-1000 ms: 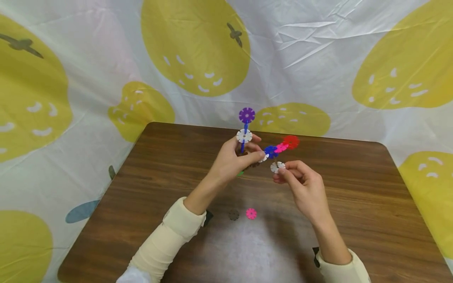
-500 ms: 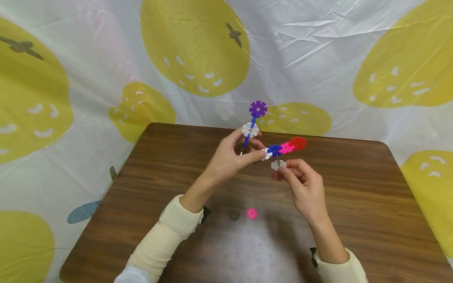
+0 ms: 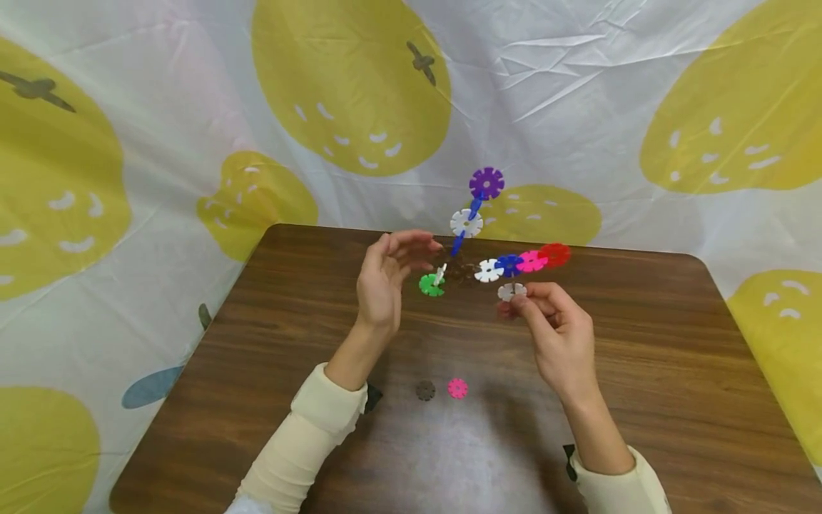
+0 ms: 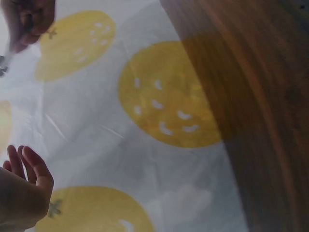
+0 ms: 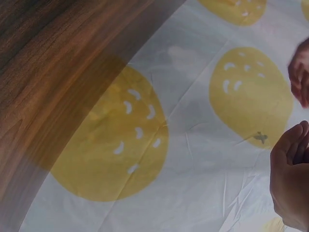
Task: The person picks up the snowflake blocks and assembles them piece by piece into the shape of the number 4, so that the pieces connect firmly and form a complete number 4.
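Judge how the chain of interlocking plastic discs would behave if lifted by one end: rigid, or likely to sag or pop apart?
The disc chain is probably light: thin plastic discs. It likely holds shape, since its arms stick out unsupported while only the right hand pinches a white disc. The slotted joints look small, so a knock might pop pieces off.

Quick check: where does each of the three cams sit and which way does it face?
Head: sits high, looks forward and down at the brown table; shows both forearms, left hand, right hand, disc chain.
Left wrist: looks past the left hand at the table edge and pear-print cloth.
Right wrist: looks past the right hand at the same things.
Shared: all three show cloth and table.
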The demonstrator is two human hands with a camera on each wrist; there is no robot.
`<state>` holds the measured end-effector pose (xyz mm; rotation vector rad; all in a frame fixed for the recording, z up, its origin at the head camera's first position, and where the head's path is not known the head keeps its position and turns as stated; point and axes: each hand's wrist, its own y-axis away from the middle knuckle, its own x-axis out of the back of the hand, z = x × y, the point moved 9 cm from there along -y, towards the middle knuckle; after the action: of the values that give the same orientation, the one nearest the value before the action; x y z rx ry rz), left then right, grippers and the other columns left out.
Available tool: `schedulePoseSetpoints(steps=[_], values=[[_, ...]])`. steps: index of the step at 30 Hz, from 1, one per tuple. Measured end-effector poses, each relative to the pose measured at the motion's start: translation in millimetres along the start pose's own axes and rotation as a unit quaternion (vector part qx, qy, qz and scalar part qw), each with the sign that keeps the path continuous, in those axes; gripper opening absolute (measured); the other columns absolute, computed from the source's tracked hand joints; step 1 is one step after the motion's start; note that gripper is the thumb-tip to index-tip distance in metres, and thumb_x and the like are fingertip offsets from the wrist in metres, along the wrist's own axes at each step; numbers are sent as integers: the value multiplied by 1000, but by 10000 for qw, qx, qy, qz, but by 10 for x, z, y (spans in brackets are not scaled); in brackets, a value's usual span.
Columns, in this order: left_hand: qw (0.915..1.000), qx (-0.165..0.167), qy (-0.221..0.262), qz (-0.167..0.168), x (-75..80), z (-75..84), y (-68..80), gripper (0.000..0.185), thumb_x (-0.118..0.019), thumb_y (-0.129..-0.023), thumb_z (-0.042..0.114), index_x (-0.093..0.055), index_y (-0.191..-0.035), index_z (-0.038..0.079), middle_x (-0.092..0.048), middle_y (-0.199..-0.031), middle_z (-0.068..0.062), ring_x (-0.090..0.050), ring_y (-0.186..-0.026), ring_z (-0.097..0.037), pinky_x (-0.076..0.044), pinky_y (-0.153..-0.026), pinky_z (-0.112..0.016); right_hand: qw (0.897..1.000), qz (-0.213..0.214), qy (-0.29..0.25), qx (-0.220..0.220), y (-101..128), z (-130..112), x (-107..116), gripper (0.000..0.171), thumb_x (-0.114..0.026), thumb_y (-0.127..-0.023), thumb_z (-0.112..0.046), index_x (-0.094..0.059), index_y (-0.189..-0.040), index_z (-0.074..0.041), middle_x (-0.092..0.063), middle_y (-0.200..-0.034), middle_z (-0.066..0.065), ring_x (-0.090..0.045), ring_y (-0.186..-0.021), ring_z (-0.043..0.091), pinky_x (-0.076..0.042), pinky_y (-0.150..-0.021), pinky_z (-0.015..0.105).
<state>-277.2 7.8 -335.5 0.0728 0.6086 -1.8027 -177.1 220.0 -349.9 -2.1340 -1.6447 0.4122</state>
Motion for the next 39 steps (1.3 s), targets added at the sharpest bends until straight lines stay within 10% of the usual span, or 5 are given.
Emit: schedulePoseSetpoints(steps=[6,12,18,26,39], values=[[9982,52,-431,415,228,-338,-60,26,-56,-101,4,-65,-114,-16,-76,-91,6,-71,-89,-11,-56,-80,-23,9997,-12,-235,110,-26,-28,-8,7,-62,-100,1,-62,-100,9,-79,-86,-7,-78,-81,9,-62,-82,22],[9928,272,-1138,-260,71,-580,3,24,-76,-86,-6,-71,-109,-12,-73,-97,12,-66,-93,-6,-55,-81,-20,9986,86,-466,215,-41,-54,-37,6,-62,-99,3,-62,-100,9,-80,-87,-4,-78,-82,11,-62,-83,23],[9959,-94,-628,-649,-223,-455,55,28,-80,-84,-5,-69,-108,-13,-74,-91,10,-67,-85,-7,-56,-79,-23,9978,220,-602,194,-62,-82,-98,14,-63,-99,2,-61,-102,16,-80,-86,-2,-78,-82,12,-63,-81,25],[9982,-303,153,-498,-384,-289,54,44,-75,-80,-14,-72,-103,24,-76,-96,13,-70,-90,-6,-59,-85,-23,9977,251,-597,173,-69,-59,-152,13,-63,-99,3,-62,-102,16,-80,-85,-2,-78,-80,11,-63,-79,23],[9938,-380,996,-317,-494,-201,87,57,-62,-78,-25,-75,-96,26,-75,-94,14,-69,-86,-4,-58,-81,-21,9975,5,-590,379,-28,-23,-282,11,-62,-99,5,-62,-102,15,-80,-88,-3,-78,-84,10,-63,-81,24]])
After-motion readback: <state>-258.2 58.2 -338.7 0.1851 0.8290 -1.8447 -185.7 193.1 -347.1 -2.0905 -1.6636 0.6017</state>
